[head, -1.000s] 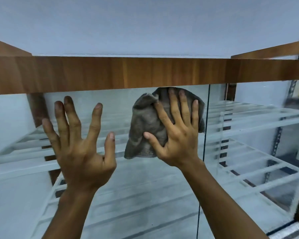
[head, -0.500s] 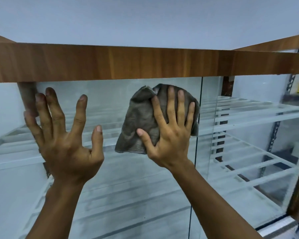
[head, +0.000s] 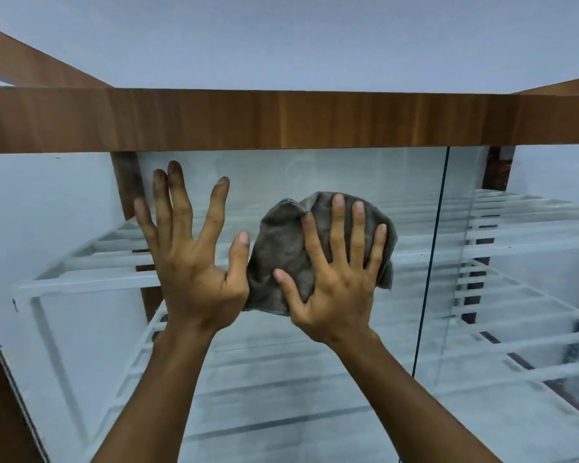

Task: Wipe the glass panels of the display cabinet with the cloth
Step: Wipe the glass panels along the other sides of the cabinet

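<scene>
- My right hand [head: 335, 279] is open and flat. Its fingers are spread out straight and they press the cloth [head: 281, 238] onto the glass panel [head: 315, 172].
- My left hand [head: 194, 262] is open too, with the fingers spread wide. It holds nothing. I think it leans on the glass to steady me, but I cannot tell for sure if it touches.
- The cloth is bunched up under my right palm. It sits in the upper part of the panel, below the wooden top rail [head: 281, 121].
- A second ago the cloth was tucked right up against that rail. Now there is bare glass between them, so my wipe has gone down.
- The cloth was also right at the dark seam [head: 432, 262] where two panels meet. Now it is well to the left of it.
- My left thumb is now just beside the edge of the cloth. Before, the two hands were farther apart.
- So I think the top strip of this panel is done. The glass lower down looks streaky and dusty, and there is a lot left to wipe.
</scene>
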Demonstrator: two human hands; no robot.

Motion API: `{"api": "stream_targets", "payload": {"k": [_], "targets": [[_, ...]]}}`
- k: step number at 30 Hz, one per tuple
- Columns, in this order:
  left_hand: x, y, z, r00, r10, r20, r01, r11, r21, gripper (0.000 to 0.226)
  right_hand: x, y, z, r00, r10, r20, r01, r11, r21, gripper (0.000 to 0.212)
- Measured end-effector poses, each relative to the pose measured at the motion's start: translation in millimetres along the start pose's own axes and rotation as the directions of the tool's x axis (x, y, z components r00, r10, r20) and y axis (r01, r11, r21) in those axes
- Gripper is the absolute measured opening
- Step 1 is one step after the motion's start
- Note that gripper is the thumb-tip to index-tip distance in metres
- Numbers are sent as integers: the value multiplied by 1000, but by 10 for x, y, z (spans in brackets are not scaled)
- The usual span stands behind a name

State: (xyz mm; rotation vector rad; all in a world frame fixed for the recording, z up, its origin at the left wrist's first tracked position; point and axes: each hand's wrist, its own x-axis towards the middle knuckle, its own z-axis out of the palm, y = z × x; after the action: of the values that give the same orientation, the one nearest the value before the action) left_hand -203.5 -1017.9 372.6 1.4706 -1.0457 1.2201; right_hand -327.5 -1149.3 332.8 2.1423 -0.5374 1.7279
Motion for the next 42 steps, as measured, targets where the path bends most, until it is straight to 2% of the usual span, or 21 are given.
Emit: {"api": "stream_targets", "payload": {"k": [2, 4, 6, 9, 12, 17, 24, 28, 32, 34, 38, 40, 42], "targets": [[-36, 112, -63, 999, -6, -50, 1, 995, -101, 61, 40, -43, -2, 1000, 4, -1, -4, 1000, 2, 83], [-137, 314, -88, 993, 80, -90, -98, 973, -210, 53, 135, -101, -27, 1000, 6, -3, -6, 999, 35, 79], [-263, 499, -32, 982, 189, -10, -182, 926, -331, 47, 187, -154, -45, 1000, 5, -3, -4, 998, 63, 71], [-334, 570, 113, 970, 184, 157, -106, 906, -409, 51, 177, -108, -79, 1000, -17, 1, 16, 986, 163, 65], [-317, 533, 225, 972, 170, 162, -113, 942, -316, 55, 132, 111, -151, 996, -81, -38, 89, 939, 333, 67], [-355, 765, 374, 980, 110, 168, -103, 994, -48, 62, 51, 475, -177, 993, -8, -114, 39, 960, 276, 53], [-397, 812, 582, 980, 65, 187, -92, 986, 136, 66, 23, 563, -194, 995, -36, -89, 71, 898, 435, 57], [-341, 474, 418, 996, -58, 72, 40, 973, 227, 71, 57, 482, -105, 996, -18, -87, 44, 950, 310, 60], [-153, 490, 357, 990, -129, 52, 108, 947, 301, 80, 90, 371, -14, 996, 25, -91, -9, 985, 174, 57], [-118, 550, 379, 992, -111, 56, 86, 940, 330, 77, 81, 352, 3, 993, 43, -107, -24, 984, 176, 56], [-372, 250, 265, 994, 24, 105, -59, 938, 342, 73, 89, 287, 20, 991, 58, -123, -33, 980, 196, 57], [-437, 72, 169, 997, 2, 77, -30, 930, 367, 75, 98, 167, 35, 993, 12, -114, 14, 975, 224, 58], [-357, 34, 149, 997, -80, 25, 65, 925, 375, 76, 117, -13, 64, 994, -64, -86, 83, 968, 236, 55]]}}
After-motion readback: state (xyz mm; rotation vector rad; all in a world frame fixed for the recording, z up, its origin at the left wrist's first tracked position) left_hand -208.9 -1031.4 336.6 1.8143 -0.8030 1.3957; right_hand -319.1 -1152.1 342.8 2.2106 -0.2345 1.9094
